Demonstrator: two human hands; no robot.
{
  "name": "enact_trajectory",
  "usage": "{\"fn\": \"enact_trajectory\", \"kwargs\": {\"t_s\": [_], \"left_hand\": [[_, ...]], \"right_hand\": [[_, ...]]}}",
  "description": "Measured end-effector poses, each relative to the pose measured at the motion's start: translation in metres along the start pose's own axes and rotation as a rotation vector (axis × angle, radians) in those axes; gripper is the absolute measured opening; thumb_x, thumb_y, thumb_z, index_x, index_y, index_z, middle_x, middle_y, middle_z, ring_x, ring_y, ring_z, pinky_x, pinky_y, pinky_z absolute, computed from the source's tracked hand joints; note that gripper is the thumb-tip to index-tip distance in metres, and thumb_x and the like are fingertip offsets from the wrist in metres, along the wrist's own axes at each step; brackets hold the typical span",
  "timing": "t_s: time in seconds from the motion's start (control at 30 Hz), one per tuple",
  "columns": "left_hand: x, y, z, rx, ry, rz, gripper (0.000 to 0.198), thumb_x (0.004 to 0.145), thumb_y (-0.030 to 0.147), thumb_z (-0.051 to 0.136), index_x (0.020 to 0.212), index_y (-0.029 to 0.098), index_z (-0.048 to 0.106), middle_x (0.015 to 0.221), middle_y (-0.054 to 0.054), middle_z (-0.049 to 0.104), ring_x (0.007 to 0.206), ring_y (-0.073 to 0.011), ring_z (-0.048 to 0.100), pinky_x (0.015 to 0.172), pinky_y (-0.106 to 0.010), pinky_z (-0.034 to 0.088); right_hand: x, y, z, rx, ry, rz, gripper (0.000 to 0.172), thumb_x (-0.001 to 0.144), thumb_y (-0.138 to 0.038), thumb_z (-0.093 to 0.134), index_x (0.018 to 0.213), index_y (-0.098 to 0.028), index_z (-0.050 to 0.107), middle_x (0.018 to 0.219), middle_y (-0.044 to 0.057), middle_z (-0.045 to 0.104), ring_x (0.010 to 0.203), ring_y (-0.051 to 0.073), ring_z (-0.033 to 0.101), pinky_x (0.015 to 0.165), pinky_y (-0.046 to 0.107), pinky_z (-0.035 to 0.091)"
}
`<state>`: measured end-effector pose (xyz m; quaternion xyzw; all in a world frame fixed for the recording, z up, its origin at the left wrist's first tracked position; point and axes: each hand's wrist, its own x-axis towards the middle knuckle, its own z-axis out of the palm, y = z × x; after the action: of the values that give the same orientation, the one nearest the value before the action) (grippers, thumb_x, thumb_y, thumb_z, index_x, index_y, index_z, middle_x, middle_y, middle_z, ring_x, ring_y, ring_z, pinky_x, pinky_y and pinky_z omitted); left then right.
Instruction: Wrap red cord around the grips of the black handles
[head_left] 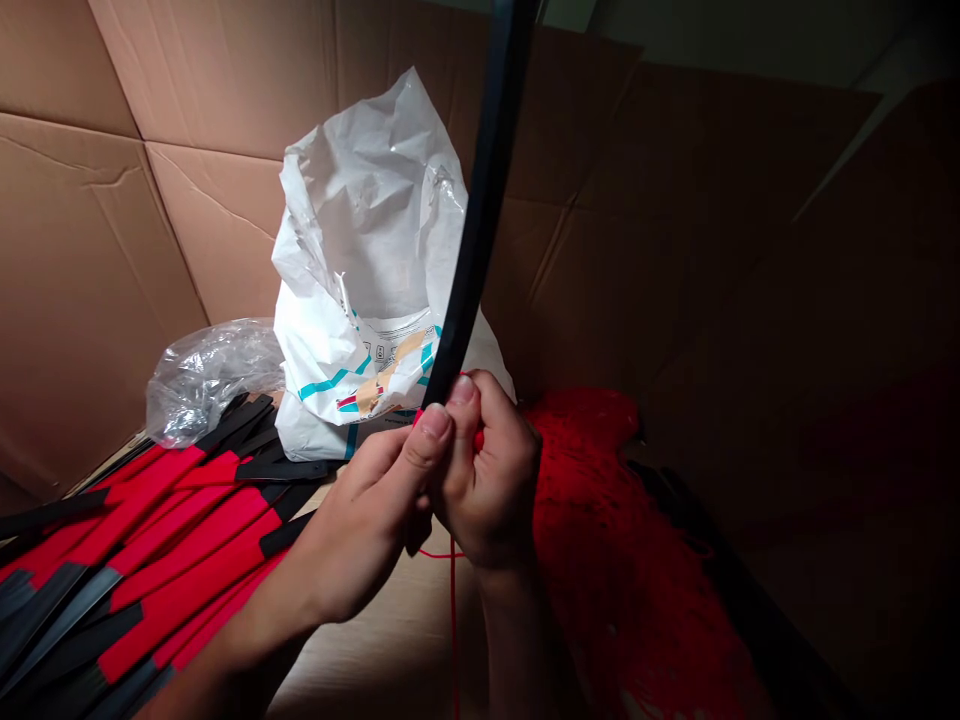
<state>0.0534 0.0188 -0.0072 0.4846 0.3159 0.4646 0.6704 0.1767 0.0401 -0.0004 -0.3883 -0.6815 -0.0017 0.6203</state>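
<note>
Head view: hands (pixel 487 480) pinch an upright black strip (pixel 486 200) together.

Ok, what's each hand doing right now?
Left hand: closed, pinching the long flat black strip.
Right hand: closed, pinching that strip too.

cardboard all round, light falling away to the right

creased brown cardboard sheets (pixel 82 290) stand as walls on the left and behind, meeting at a folded corner (pixel 142 145). on the right, a cardboard flap (pixel 720 240) sinks into deep shadow. a pale wall (pixel 675 30) shows past its top edge. a cardboard floor (pixel 360 670) lies below.
</note>
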Motion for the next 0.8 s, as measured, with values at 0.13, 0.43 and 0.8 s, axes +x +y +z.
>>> {"fn": "enact_trajectory", "kwargs": {"t_s": [0.13,0.43,0.8], "left_hand": [[-0.002,-0.001,0.005,0.056,0.031,0.122,0.042,0.104,0.055,0.065,0.084,0.018,0.061,0.074,0.003,0.042,0.067,-0.0099,0.033,0.056,-0.020,0.031],[-0.007,0.008,0.008,0.167,0.021,0.203,0.067,0.107,0.071,0.045,0.064,0.020,0.049,0.053,0.004,0.039,0.046,-0.0079,0.031,0.043,-0.023,0.026],[-0.012,0.015,0.006,0.075,0.086,0.055,0.067,0.099,0.078,0.053,0.065,0.020,0.054,0.052,0.004,0.040,0.045,-0.0083,0.033,0.041,-0.022,0.024]], "right_hand": [[0.005,-0.001,-0.003,-0.116,0.051,-0.076,0.031,0.108,-0.015,0.050,0.080,-0.024,0.039,0.066,-0.007,0.038,0.057,0.009,0.038,0.058,0.028,0.034],[0.003,-0.012,-0.015,-0.028,0.055,-0.114,0.033,0.107,-0.012,0.054,0.078,-0.023,0.041,0.063,-0.007,0.041,0.059,0.009,0.047,0.060,0.025,0.040],[0.000,-0.014,-0.017,-0.045,0.036,-0.138,0.032,0.106,-0.014,0.058,0.078,-0.022,0.043,0.066,-0.006,0.041,0.063,0.009,0.049,0.059,0.024,0.039]]}}
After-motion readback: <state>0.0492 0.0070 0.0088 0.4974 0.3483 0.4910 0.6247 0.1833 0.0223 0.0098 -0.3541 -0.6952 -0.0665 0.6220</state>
